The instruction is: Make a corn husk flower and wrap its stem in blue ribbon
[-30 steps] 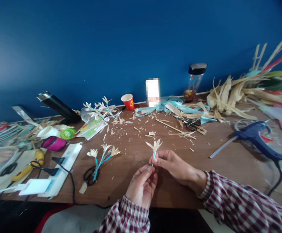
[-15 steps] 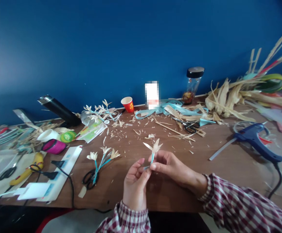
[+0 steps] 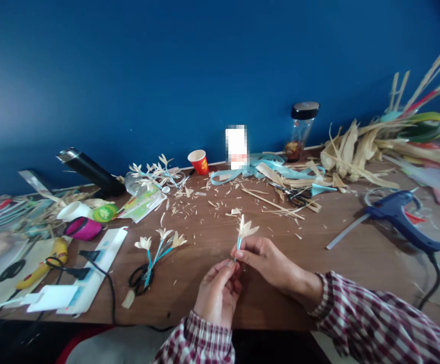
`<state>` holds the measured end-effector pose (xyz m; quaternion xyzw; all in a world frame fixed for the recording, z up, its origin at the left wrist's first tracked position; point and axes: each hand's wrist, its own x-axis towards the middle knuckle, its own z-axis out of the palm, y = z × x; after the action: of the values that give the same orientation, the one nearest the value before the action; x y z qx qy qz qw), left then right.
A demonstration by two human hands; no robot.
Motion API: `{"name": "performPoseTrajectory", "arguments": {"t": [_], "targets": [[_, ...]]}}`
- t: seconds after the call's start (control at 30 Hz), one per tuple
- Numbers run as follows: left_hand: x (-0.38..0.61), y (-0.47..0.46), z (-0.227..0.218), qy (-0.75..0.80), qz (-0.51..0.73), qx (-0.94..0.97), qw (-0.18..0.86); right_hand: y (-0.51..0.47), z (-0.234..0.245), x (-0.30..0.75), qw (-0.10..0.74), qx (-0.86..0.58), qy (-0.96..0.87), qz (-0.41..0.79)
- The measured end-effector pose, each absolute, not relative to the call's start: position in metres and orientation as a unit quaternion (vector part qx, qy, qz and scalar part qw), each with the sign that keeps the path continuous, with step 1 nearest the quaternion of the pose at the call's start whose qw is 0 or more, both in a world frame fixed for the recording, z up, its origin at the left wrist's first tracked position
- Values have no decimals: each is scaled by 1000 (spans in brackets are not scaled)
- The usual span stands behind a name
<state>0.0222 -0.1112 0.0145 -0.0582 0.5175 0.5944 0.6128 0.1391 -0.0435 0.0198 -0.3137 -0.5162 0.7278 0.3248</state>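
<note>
A cream corn-husk flower [image 3: 246, 230] stands upright above my fingertips, its short stem wrapped in light blue. My right hand [image 3: 271, 259] pinches that stem between thumb and fingers, just under the petals. Below it, my left hand [image 3: 219, 289] is closed at the lower end of the blue stem, fingertips pressed together; they hide most of what they grip. To the left, several finished husk flowers [image 3: 164, 235] with blue stems lie over black-handled scissors [image 3: 139, 279]. A small piece of husk [image 3: 128, 299] rests beside the scissors.
A blue glue gun [image 3: 404, 217] lies at right, its cord hanging off the front edge. A power strip [image 3: 108, 253] with plugs and a yellow tool [image 3: 45, 265] sit left. Behind are husk scraps, blue ribbon [image 3: 269, 164], a red cup [image 3: 199, 163], and a glass bottle [image 3: 301, 132]. Another person's blurred hand shows far left.
The flower has turned in my right fingers, so its petals now point to the right. My left hand has rotated and its fingers have closed at the stem's lower end.
</note>
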Motion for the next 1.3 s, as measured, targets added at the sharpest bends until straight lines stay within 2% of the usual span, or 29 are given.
{"name": "performPoseTrajectory", "arguments": {"t": [0.4, 0.63, 0.93, 1.3], "targets": [[24, -113, 18, 466, 598, -116, 641, -46, 13, 139, 330, -301, -380, 810], [21, -116, 17, 431, 588, -79, 680, -48, 15, 140, 333, -256, -320, 849], [20, -112, 17, 450, 632, 34, 630, -44, 11, 140, 349, -190, -332, 856], [15, -110, 22, 489, 582, 36, 648, -44, 11, 139, 356, -179, -340, 852]]}}
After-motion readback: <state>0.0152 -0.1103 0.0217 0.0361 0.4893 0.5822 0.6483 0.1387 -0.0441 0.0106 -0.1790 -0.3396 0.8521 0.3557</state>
